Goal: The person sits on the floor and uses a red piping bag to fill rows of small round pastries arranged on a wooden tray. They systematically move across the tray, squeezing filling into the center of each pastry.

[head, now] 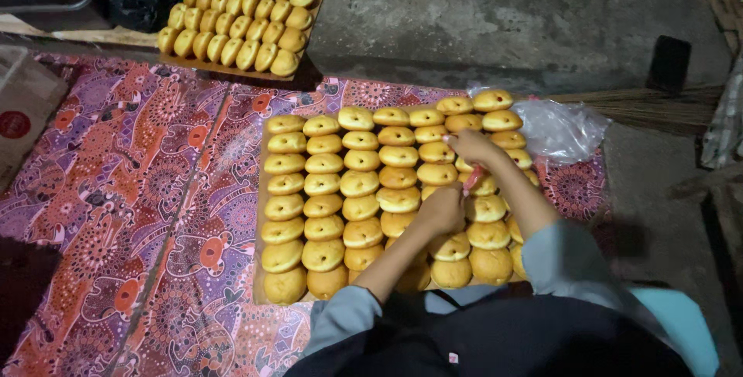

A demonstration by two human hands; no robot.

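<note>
A purple and orange patterned cloth [131, 214] covers the floor in front of me. On it sits a flat wooden tray [258, 269] packed with rows of round golden-yellow buns [323, 230]. A crumpled clear plastic bag [561, 129] lies at the tray's far right corner. My left hand [439, 210] cups one bun in the middle rows. My right hand [470, 146] pinches a small red piping bag [473, 178] just above it.

Far bun tray [232, 67] cut off by top edge.

Left grip [439, 210] curled, right grip [470, 145] pinched
</note>
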